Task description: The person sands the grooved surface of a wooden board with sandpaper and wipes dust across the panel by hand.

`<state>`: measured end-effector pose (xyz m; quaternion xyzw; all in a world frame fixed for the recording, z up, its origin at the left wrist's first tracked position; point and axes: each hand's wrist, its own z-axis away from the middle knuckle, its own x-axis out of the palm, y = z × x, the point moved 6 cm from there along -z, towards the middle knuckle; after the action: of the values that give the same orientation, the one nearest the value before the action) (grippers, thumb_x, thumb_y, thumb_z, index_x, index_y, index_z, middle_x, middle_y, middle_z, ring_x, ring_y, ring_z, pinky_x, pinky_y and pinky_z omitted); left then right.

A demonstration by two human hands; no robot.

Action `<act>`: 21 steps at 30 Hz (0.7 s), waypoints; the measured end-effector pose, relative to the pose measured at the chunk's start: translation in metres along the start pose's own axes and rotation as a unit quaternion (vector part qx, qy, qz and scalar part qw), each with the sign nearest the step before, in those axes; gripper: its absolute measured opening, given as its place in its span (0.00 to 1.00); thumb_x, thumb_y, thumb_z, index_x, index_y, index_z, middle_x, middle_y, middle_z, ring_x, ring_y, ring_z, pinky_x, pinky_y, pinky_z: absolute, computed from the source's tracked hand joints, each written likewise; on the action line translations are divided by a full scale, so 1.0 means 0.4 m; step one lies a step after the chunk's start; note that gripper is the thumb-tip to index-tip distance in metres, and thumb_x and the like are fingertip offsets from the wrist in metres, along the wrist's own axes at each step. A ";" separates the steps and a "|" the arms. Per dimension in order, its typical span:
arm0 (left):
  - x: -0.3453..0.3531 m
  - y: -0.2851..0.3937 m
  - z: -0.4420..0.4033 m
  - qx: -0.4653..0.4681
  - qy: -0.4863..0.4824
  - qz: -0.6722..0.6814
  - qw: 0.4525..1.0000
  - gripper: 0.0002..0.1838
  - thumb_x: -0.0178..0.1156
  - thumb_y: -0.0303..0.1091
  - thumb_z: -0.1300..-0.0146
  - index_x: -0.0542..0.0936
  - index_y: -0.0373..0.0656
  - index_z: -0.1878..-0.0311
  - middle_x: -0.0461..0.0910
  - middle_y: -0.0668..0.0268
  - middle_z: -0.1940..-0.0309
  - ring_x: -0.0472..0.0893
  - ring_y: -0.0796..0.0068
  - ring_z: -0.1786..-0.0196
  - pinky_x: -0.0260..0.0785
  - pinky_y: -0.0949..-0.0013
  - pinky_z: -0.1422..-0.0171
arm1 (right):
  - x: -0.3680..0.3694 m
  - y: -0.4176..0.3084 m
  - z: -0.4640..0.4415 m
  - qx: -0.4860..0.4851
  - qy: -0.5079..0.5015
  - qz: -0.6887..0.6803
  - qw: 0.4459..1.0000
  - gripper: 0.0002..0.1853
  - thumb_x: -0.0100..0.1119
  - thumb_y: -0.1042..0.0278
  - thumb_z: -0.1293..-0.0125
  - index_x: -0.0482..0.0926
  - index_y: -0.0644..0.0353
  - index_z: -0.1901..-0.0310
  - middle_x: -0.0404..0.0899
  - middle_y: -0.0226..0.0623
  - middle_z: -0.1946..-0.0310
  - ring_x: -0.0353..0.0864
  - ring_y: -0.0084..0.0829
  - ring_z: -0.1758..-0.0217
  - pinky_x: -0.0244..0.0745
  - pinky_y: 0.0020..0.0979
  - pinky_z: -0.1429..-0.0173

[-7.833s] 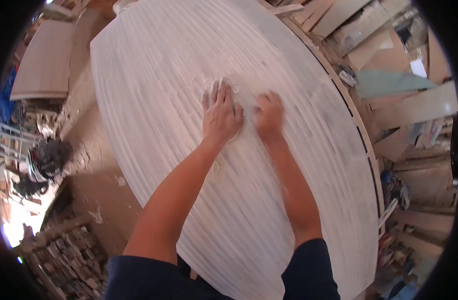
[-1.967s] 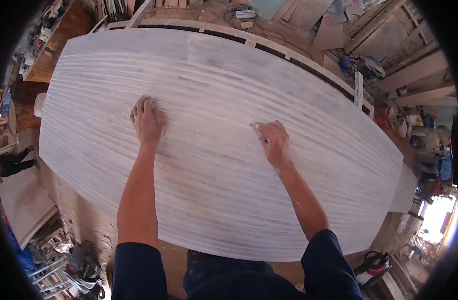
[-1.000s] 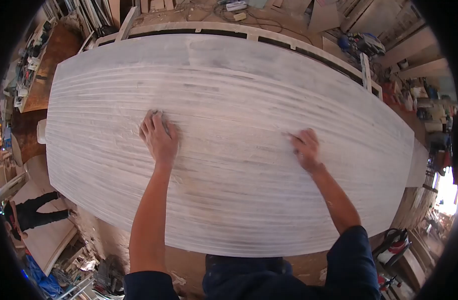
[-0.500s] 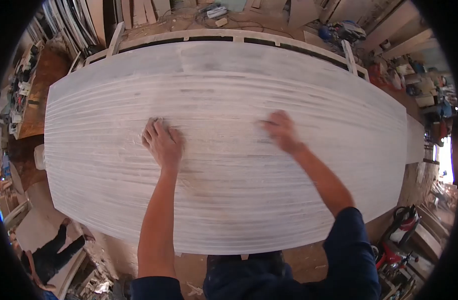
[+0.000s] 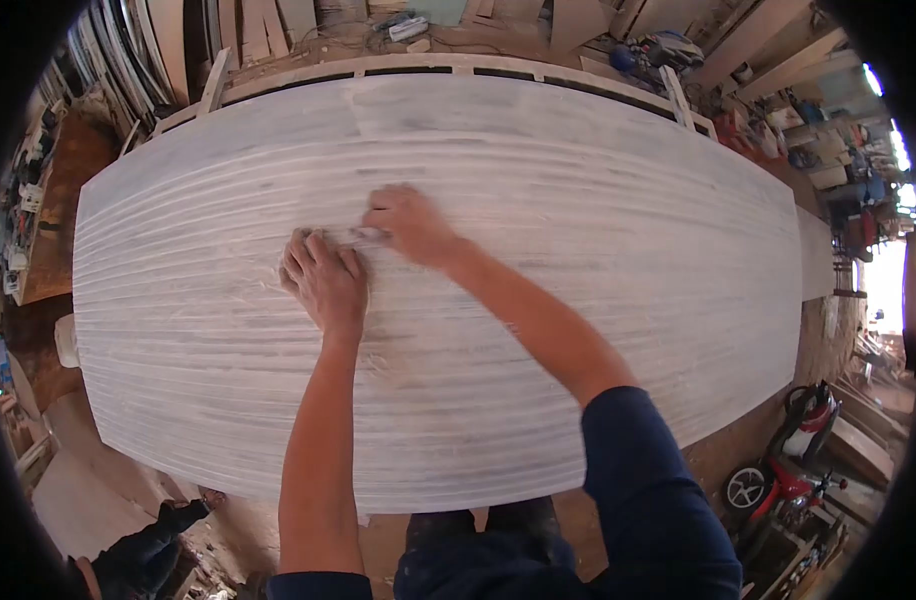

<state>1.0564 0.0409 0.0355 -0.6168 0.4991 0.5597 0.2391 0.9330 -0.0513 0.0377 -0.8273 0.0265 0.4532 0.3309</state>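
A large whitish panel (image 5: 578, 330) with long grooves and grey streaks lies flat in front of me. On its left-middle part rests my left hand (image 5: 325, 280), fingers bent and close together; whatever may be under them is hidden. Just up and to the right is my right hand (image 5: 410, 222), closed and smeared by motion. A small pale edge shows below its fingers, too blurred to name. Thin pale shavings or strands lie on the panel around my left hand.
A wooden frame (image 5: 568, 75) runs along the far edge of the panel. A red motorbike (image 5: 788, 485) stands at lower right, and another person's leg (image 5: 168, 530) shows at lower left. Boards lean at the back, and a brown table (image 5: 68, 210) stands on the left.
My right hand has swept left across the panel, from the right-middle to close beside my left hand. My left hand stays in nearly the same place. The view has shifted slightly.
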 end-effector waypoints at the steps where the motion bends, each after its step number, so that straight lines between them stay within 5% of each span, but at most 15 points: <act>1: -0.001 -0.001 0.001 0.006 0.006 -0.002 1.000 0.18 0.55 0.37 0.34 0.71 0.38 0.44 0.65 0.54 0.34 0.62 0.52 0.29 0.51 0.41 0.27 | -0.035 0.015 0.036 -0.010 0.033 0.025 0.999 0.05 0.68 0.70 0.45 0.83 0.52 0.66 0.77 0.34 0.64 0.77 0.40 0.54 0.70 0.41 0.42; 5: 0.001 -0.006 -0.002 0.001 0.002 -0.001 1.000 0.16 0.54 0.36 0.33 0.71 0.40 0.46 0.64 0.55 0.34 0.63 0.53 0.30 0.51 0.40 0.26 | -0.291 0.189 0.338 0.116 -0.040 0.107 0.987 0.06 0.70 0.70 0.43 0.88 0.55 0.62 0.80 0.35 0.63 0.75 0.39 0.51 0.69 0.43 0.41; 8: -0.005 -0.001 -0.005 0.005 0.003 0.002 1.000 0.14 0.53 0.36 0.33 0.70 0.41 0.47 0.64 0.55 0.34 0.63 0.53 0.30 0.50 0.39 0.26 | -0.410 0.215 0.439 0.150 0.020 0.117 0.982 0.05 0.72 0.72 0.45 0.86 0.57 0.67 0.79 0.34 0.66 0.75 0.39 0.56 0.69 0.41 0.46; 13: -0.008 0.000 -0.006 0.010 0.000 0.013 1.000 0.14 0.53 0.34 0.32 0.71 0.40 0.47 0.65 0.56 0.34 0.63 0.53 0.30 0.50 0.41 0.25 | -0.183 0.118 0.227 0.051 0.014 0.022 0.998 0.05 0.69 0.76 0.46 0.83 0.60 0.67 0.78 0.39 0.63 0.74 0.43 0.55 0.70 0.44 0.49; 17: 0.001 -0.025 -0.009 0.000 0.006 0.069 0.998 0.17 0.53 0.33 0.32 0.73 0.37 0.43 0.69 0.55 0.37 0.65 0.53 0.32 0.52 0.48 0.26 | 0.079 -0.071 -0.072 0.010 0.046 0.023 0.999 0.04 0.61 0.71 0.45 0.83 0.56 0.68 0.80 0.42 0.58 0.78 0.45 0.48 0.72 0.44 0.41; 21: 0.006 -0.029 -0.006 -0.006 0.028 0.106 0.994 0.17 0.53 0.30 0.33 0.74 0.38 0.42 0.71 0.56 0.39 0.66 0.53 0.33 0.54 0.51 0.26 | 0.066 -0.068 -0.064 0.025 0.003 0.041 0.999 0.03 0.61 0.72 0.45 0.82 0.56 0.68 0.80 0.41 0.58 0.78 0.44 0.46 0.72 0.43 0.39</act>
<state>1.0675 0.0426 0.0306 -0.5772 0.5649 0.5673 0.1610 0.9767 -0.0380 0.0413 -0.8184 0.0727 0.4630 0.3324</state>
